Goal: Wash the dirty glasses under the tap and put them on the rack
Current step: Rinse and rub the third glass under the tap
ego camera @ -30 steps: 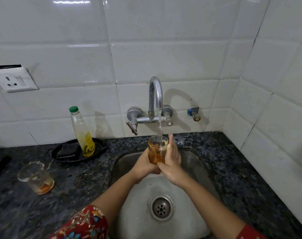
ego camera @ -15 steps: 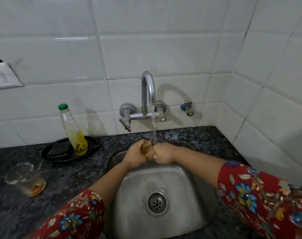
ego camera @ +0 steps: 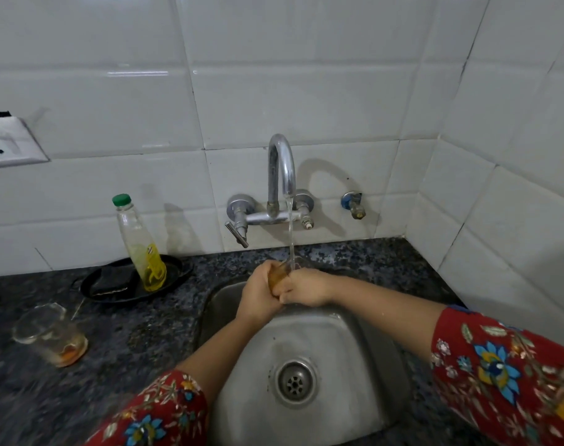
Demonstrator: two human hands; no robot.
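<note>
A glass tinted brown is held over the back of the sink, directly under the tap, and the stream is received at its upper end. It is gripped from the left by the left hand, with fingers curled round it, and clasped from the right by the right hand, likewise curled. Much of the glass is hidden between them. The drain is seen below the hands. On the counter to the left, well apart, a second glass with orange residue is found. Behind it, a bottle of yellow liquid is stood in a black tray.
</note>
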